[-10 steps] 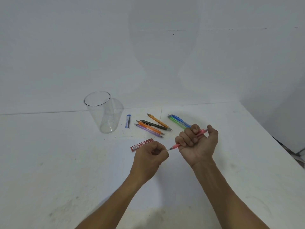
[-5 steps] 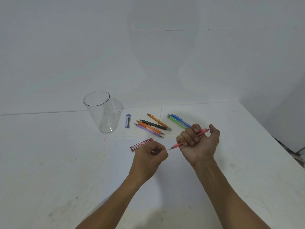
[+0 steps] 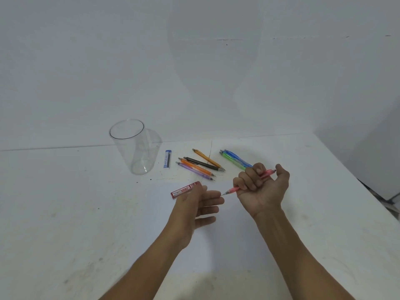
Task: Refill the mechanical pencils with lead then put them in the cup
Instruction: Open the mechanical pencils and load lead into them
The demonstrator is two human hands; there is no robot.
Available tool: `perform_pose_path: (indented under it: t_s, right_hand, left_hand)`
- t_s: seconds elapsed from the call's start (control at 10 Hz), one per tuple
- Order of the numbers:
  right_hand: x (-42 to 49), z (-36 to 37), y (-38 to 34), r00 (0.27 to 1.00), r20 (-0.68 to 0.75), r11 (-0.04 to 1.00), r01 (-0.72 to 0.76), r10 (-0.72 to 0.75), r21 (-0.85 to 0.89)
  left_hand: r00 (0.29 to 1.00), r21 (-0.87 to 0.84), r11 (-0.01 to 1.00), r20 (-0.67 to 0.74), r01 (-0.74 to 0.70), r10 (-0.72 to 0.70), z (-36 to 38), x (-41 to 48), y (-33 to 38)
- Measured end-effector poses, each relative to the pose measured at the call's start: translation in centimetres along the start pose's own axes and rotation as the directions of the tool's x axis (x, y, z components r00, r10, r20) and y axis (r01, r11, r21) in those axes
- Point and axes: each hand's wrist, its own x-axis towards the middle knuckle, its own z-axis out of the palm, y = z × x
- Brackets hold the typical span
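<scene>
Right hand [image 3: 263, 191] is gripping a pink pencil [image 3: 232, 190] in its fist, well right of the cup [image 3: 129, 148], tip pointing toward the left hand [image 3: 195, 204], which is hanging open and apparently empty, while six other pencils [image 3: 195, 167] are lying just right of the cup, none standing in it yet.

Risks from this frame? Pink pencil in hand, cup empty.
1. The right hand aims the pink pencil tip-first at the left hand, nearly touching its fingers: exposed lead may snap.
2. The red lead case lies by that hand; a sweep might knock it away.
3. The clear cup is tall and empty, so a dropped-in pencil could tip it.
</scene>
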Motion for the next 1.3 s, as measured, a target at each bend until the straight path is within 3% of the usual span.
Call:
perform_pose_path:
  t_s: [0.3, 1.3]
  right_hand:
    - [0.02, -0.15, -0.28, 1.000, 0.006, 1.000, 0.004, -0.004, 0.012]
    - [0.08, -0.09, -0.16, 1.000, -0.011, 1.000, -0.005, 0.005, 0.023]
  left_hand:
    - [0.988, -0.103, 0.984, 0.061, 0.149, -0.143, -0.18, -0.47, 0.19]
    - [0.975, -0.144, 0.972, 0.147, 0.185, -0.164, -0.57, -0.05, -0.11]
